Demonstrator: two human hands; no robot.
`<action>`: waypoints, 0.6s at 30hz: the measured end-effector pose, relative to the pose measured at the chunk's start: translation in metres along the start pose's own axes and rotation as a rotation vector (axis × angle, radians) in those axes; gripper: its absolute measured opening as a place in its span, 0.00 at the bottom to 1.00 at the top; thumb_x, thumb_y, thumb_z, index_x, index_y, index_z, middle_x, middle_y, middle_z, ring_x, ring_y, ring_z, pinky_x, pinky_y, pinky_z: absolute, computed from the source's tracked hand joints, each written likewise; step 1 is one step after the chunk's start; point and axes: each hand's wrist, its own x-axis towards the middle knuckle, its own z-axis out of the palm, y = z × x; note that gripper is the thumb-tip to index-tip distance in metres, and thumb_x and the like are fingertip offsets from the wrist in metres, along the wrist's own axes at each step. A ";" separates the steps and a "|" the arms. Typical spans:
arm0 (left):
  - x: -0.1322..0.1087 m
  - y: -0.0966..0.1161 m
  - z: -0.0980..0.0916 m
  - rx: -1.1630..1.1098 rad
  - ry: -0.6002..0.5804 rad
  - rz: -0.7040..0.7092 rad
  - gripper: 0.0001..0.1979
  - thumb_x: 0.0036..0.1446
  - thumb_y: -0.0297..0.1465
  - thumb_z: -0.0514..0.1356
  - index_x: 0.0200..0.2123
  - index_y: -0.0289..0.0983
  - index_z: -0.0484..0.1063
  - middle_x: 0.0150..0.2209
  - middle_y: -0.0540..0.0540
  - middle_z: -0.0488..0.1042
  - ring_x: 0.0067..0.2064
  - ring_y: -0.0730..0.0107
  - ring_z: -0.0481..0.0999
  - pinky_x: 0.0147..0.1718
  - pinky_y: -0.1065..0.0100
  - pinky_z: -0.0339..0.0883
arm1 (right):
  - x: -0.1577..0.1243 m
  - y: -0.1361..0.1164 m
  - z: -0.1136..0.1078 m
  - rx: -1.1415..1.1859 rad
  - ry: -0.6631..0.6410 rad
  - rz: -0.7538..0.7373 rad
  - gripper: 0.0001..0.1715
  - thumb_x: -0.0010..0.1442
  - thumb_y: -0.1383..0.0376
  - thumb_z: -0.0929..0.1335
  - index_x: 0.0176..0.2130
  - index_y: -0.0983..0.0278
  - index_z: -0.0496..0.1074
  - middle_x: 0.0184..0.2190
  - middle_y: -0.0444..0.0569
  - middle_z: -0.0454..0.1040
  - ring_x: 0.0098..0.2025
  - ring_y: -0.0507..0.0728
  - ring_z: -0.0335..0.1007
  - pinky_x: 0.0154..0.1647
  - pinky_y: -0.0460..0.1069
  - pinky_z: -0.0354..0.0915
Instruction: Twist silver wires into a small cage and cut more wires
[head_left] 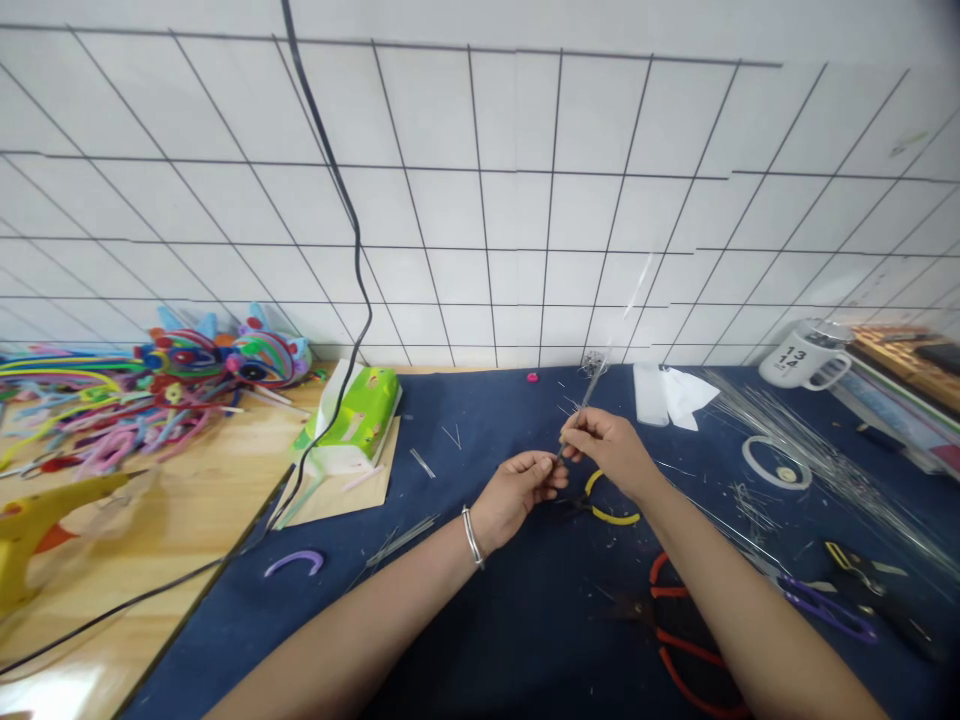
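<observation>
My left hand [527,490], with a silver bangle at its wrist, is closed in a pinch at the lower end of a thin grey rod [592,387]. My right hand [604,445] grips the same rod a little higher up, fingers closed round it. The rod slants up and to the right, its top near a small tangle of wire [593,362]; whether it is one piece or a bundle of wires cannot be made out. Just below the hands lie yellow-handled pliers [611,517], partly hidden. Red-handled scissors [664,610] lie under my right forearm.
Long loose wires [810,450], a clear tape ring [776,462] and purple-handled scissors [829,610] lie right. A white mug [802,355] stands behind. Left are a green tissue pack [367,410], a purple curved piece [295,562], a yellow glue gun [45,520] and a hanging black cable [352,220].
</observation>
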 end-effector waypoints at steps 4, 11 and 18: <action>-0.003 -0.004 0.001 -0.116 -0.025 -0.027 0.10 0.52 0.32 0.59 0.37 0.32 0.71 0.35 0.42 0.73 0.35 0.69 0.73 0.35 0.68 0.63 | 0.001 0.004 -0.004 0.156 0.089 0.024 0.11 0.54 0.59 0.65 0.32 0.65 0.67 0.24 0.45 0.70 0.27 0.51 0.68 0.28 0.46 0.64; -0.005 0.002 0.003 -0.013 -0.044 0.067 0.11 0.50 0.30 0.61 0.38 0.31 0.72 0.36 0.40 0.75 0.36 0.66 0.75 0.35 0.68 0.62 | 0.003 0.007 -0.006 0.371 0.099 0.114 0.11 0.51 0.59 0.68 0.31 0.65 0.68 0.25 0.45 0.70 0.27 0.51 0.67 0.27 0.45 0.62; -0.004 0.004 0.002 0.181 0.023 0.205 0.08 0.48 0.29 0.61 0.33 0.31 0.74 0.32 0.41 0.76 0.34 0.65 0.75 0.33 0.68 0.62 | 0.001 0.005 0.000 0.451 0.062 0.161 0.11 0.51 0.59 0.68 0.29 0.65 0.67 0.24 0.45 0.70 0.26 0.50 0.67 0.27 0.45 0.62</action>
